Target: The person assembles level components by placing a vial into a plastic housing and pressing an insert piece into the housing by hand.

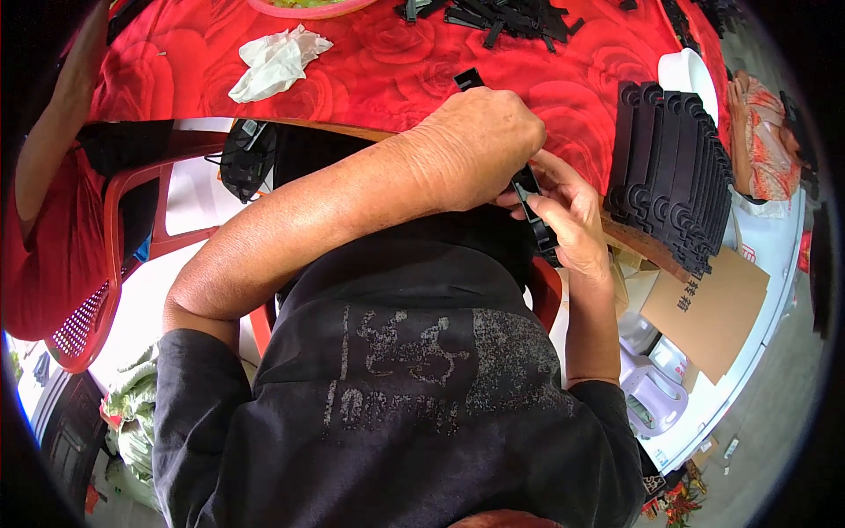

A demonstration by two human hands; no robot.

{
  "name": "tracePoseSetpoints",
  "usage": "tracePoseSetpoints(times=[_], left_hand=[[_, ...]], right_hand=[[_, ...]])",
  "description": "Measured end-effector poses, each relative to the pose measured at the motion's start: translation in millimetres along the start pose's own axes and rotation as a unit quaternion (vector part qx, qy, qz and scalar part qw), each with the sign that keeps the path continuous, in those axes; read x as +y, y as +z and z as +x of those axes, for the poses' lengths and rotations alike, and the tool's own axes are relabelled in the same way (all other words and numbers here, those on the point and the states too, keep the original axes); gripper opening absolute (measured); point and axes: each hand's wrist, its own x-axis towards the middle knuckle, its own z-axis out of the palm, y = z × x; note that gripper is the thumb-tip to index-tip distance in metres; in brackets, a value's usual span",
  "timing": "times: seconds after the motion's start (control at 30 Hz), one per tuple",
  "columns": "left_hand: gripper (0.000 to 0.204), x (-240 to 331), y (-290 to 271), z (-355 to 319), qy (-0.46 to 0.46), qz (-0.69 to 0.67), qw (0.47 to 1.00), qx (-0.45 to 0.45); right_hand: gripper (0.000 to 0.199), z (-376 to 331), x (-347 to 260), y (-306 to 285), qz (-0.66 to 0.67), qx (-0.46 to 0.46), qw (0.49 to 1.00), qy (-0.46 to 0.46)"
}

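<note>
Both hands are at the table's near edge on a long black plastic strip [469, 79]. My left hand [493, 141] is closed over its middle, knuckles up, and hides much of it. One end sticks out beyond the knuckles over the cloth. My right hand [568, 216] pinches the lower part between thumb and fingers, just below the left fist. Whether this is one piece or two joined pieces cannot be told. To the right, a neat stack of black plastic strips [664, 158] with curled ends lies at the table edge. Loose black pieces [502, 19] form a pile at the far side.
A red rose-patterned cloth [378, 88] covers the table. On it lie a crumpled white tissue [277, 63], a pink-rimmed bowl [299, 11] and a white container [689, 72]. A person in red [53, 238] sits left; another person [766, 141] is at right, beyond cardboard [717, 308].
</note>
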Motion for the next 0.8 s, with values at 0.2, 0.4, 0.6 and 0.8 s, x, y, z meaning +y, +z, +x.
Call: tracePoseSetpoints(times=[0.2, 0.4, 0.6, 0.8], left_hand=[[0.04, -11, -9, 3, 0.005, 0.011, 1.0, 0.011], [0.037, -12, -5, 4, 0.017, -0.041, 0.999, 0.022], [0.035, -13, -1, 5, 0.013, -0.043, 0.999, 0.011], [0.034, -12, -2, 6, 0.01, -0.044, 0.999, 0.004]], right_hand=[[0.057, -2, -3, 1, -0.016, -0.002, 1.0, -0.001], [0.056, 1, 0, 1, -0.02, 0.002, 1.0, -0.012], [0.056, 1, 2, 1, -0.022, 0.002, 1.0, -0.015], [0.055, 2, 3, 2, -0.021, 0.009, 1.0, -0.013]])
